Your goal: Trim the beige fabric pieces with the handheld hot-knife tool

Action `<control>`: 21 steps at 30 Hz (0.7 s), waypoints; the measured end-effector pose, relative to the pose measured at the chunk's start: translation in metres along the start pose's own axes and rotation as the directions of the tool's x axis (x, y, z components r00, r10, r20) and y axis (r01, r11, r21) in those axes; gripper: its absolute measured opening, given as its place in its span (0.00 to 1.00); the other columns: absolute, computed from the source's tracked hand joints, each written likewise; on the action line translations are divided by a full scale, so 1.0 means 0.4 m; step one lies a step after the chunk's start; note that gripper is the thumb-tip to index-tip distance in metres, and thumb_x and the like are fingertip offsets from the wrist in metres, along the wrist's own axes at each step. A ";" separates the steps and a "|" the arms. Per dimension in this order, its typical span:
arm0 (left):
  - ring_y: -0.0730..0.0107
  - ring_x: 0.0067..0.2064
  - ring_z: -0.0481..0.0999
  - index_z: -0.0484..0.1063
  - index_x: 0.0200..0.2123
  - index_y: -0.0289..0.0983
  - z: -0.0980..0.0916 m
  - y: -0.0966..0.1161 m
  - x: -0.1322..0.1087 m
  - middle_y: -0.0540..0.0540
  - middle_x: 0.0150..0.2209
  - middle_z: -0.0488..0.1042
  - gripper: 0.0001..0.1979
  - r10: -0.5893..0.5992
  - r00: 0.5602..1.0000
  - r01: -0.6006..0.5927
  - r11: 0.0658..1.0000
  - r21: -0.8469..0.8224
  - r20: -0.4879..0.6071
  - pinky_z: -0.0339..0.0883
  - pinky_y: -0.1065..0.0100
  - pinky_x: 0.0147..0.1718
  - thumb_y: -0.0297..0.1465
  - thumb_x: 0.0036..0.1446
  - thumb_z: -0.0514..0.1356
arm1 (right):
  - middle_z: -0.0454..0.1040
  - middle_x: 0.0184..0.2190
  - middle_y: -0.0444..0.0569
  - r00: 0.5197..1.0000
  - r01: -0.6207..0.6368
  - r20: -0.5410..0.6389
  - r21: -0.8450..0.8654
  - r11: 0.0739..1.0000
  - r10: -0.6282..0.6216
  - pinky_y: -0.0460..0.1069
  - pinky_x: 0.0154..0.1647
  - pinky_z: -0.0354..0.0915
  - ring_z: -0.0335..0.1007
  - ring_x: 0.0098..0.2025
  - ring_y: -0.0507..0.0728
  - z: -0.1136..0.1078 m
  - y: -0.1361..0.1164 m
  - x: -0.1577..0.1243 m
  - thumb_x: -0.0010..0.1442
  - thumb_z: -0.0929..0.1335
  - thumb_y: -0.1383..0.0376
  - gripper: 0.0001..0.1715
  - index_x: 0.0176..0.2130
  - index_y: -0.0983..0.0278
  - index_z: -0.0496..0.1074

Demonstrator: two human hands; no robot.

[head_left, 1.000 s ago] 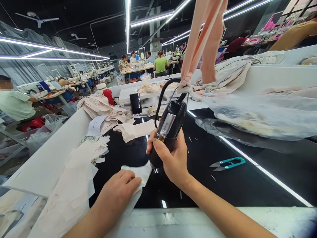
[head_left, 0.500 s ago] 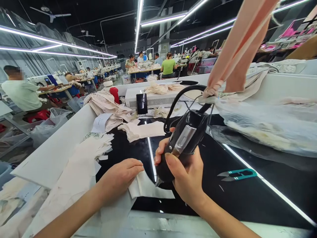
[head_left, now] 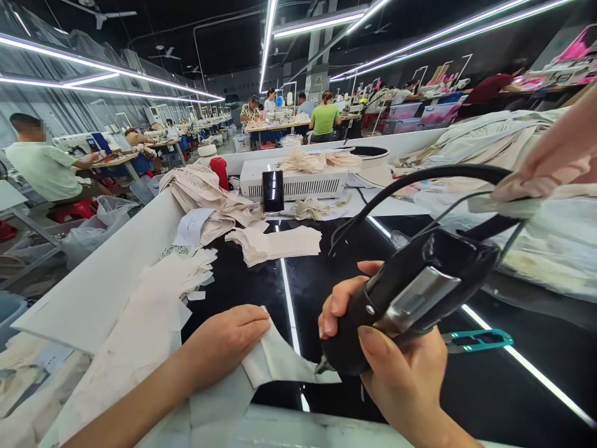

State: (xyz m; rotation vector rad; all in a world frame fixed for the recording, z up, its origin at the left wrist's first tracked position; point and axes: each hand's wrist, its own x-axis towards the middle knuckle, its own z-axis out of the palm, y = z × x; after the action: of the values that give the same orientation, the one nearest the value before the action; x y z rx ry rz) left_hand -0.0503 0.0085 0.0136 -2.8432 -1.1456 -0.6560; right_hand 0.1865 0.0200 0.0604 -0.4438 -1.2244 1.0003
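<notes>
My right hand [head_left: 396, 336] is wrapped around a black corded hand tool [head_left: 405, 298] with a silver plate on its side. The tool tilts down to the left, and its pointed metal tip meets the right end of a white fabric piece [head_left: 280, 358]. My left hand [head_left: 233, 339] is closed over the left part of that fabric, fingers together; the fingertips are partly hidden. A pink cloth strip [head_left: 559, 143] is tied at the tool's cable end. Partly behind my right hand lie teal-handled thread snips [head_left: 485, 340] on the glossy black tabletop [head_left: 513, 386].
Left of my hands lies a long row of pale fabric pieces [head_left: 140, 305]. Further back are a small fabric stack [head_left: 280, 242], a phone [head_left: 273, 191] and a white vented box [head_left: 308, 186]. A clear plastic bag [head_left: 559, 242] lies right. Several people sit at sewing tables beyond.
My right hand has moved the tool to the right and tilted it lower, bringing its tip onto the fabric's right end. My left hand stays on the fabric. The view has shifted slightly.
</notes>
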 end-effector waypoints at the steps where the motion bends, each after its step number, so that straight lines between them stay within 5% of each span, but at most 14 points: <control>1: 0.64 0.57 0.80 0.74 0.56 0.35 -0.001 0.002 -0.002 0.40 0.55 0.79 0.14 0.007 1.000 -0.007 1.000 0.006 -0.004 0.76 0.62 0.59 0.24 0.75 0.51 | 0.75 0.32 0.44 1.000 -0.002 0.001 -0.004 1.000 0.002 0.50 0.24 0.74 0.74 0.25 0.54 -0.001 0.000 0.003 0.64 0.76 0.54 0.24 0.55 0.55 0.70; 21: 0.64 0.55 0.81 0.74 0.57 0.36 0.002 0.011 -0.004 0.40 0.54 0.79 0.16 -0.019 0.999 0.017 0.999 -0.051 -0.047 0.77 0.65 0.56 0.26 0.77 0.49 | 0.74 0.30 0.37 0.998 0.016 -0.067 -0.015 1.000 -0.017 0.47 0.25 0.72 0.71 0.24 0.50 0.122 0.133 0.117 0.60 0.75 0.58 0.17 0.43 0.57 0.66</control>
State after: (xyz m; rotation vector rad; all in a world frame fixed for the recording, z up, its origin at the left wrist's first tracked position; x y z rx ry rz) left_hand -0.0480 0.0044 0.0130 -2.8447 -1.1658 -0.7595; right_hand 0.1213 0.0759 0.0627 -0.4743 -1.1741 0.9559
